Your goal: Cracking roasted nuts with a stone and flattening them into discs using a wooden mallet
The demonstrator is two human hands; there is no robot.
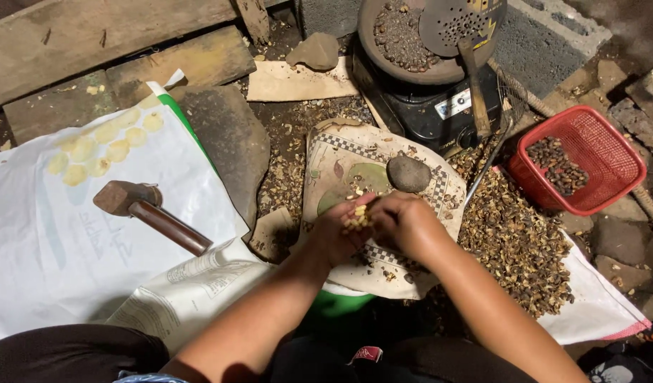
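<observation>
My left hand (337, 230) is cupped and holds a small heap of pale yellow kernels (355, 220). My right hand (404, 223) is pressed against it, fingers curled over the kernels. Both hands hover over a patterned cloth-covered slab (341, 167) strewn with broken shell bits. A rounded grey stone (409, 174) rests on the slab just beyond my right hand.
A hammer (145, 206) lies on a white sack (50, 234) at the left. A red basket (585, 159) of dark nuts stands at the right, with a pile of shells (514, 245) beside it. A black stove (433, 106) carries a pan of nuts (401, 35) and a perforated ladle (458, 21).
</observation>
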